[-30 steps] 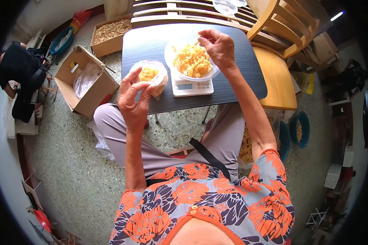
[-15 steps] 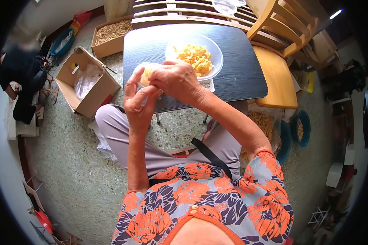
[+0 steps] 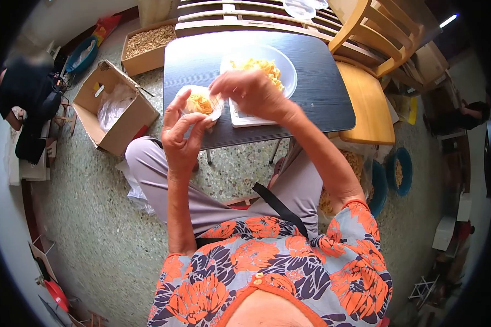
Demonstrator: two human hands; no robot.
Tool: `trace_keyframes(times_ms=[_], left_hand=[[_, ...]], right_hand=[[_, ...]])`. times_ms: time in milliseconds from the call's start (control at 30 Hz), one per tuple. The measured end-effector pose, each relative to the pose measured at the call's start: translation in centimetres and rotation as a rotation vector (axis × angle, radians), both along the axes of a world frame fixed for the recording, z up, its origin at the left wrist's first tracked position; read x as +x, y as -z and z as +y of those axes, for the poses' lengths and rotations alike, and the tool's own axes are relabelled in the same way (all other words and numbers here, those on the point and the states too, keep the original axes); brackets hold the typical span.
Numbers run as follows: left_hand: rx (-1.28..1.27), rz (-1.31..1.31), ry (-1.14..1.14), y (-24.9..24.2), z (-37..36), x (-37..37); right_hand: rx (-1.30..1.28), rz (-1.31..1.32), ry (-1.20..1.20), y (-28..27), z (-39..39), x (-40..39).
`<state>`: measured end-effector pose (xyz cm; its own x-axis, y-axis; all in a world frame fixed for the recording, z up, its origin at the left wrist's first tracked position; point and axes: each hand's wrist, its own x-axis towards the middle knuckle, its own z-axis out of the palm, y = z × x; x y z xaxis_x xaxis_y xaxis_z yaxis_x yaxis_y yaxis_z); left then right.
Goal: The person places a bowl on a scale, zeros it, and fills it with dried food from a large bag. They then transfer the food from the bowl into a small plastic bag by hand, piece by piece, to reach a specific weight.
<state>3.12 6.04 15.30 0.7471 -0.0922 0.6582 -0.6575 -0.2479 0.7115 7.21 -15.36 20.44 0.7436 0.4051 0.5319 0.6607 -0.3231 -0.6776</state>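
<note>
A small clear plastic bag (image 3: 203, 102) with orange-yellow pieces in it is held open over the near left part of the dark table (image 3: 196, 54). My left hand (image 3: 183, 131) pinches its near left edge between thumb and fingers. My right hand (image 3: 251, 92) is blurred, between the bag and a clear bowl (image 3: 290, 71) of orange-yellow flakes (image 3: 264, 68); its fingertips are too smeared to tell what they hold. Under the right hand, a white scale (image 3: 245, 117) lies at the table's near edge, partly covered.
Wooden chair (image 3: 360, 103) at the table's right. Open cardboard box (image 3: 112, 103) with plastic bags on the floor at left, a box of brown pieces (image 3: 150, 42) behind it. Teal basins (image 3: 402, 171) stand at right. Another person (image 3: 30, 92) is at the far left.
My right hand has moved right, off the bag and toward the bowl. The bag's mouth now shows wide open, still in my left hand. More of the scale is visible.
</note>
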Motion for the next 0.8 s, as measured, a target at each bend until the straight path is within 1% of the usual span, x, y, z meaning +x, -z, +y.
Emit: trace_keyframes(times_ms=[33,67,133,167,233,267,333,400,467,700,767,800], left_hand=[[0.018,-0.015,-0.01,0.1,0.1,0.2],[0.018,-0.015,-0.013,0.1,0.0,0.0],[0.013,0.002,-0.015,-0.1,-0.2,-0.1],[0.015,-0.004,-0.017,-0.3,-0.3,-0.1],[0.015,-0.002,-0.008,-0.5,-0.5,-0.2],[0.016,-0.004,-0.008,-0.6,-0.5,-0.1],[0.019,-0.002,-0.013,-0.6,-0.5,-0.1],[0.019,-0.001,-0.016,-0.7,-0.6,-0.2],[0.018,0.004,-0.018,-0.7,-0.7,-0.2],[0.038,0.014,-0.03,-0.5,-0.6,0.0],[0.03,0.017,-0.031,-0.6,-0.7,-0.1],[0.015,0.031,-0.026,-0.8,-0.8,-0.2]], right_hand=[[-0.008,-0.005,0.128,-1.4,-0.9,0.1],[-0.023,-0.028,0.268,-1.4,-2.0,1.0],[-0.356,-0.013,0.378,-0.9,-4.8,3.0],[-0.353,-0.019,0.377,-0.6,-5.3,3.3],[-0.698,-0.01,0.421,-1.0,-5.3,3.1],[-0.696,-0.011,0.422,-1.2,-5.2,3.3],[-0.849,0.142,0.397,-1.3,-4.7,3.8],[-0.827,0.106,0.403,-0.8,-4.4,3.6],[-0.763,-0.068,0.389,0.3,-4.5,3.6],[-0.629,-0.219,0.371,1.5,-6.0,3.7],[-0.353,-0.134,0.429,1.3,-6.5,3.6],[-0.353,-0.136,0.428,0.9,-6.5,3.4]])
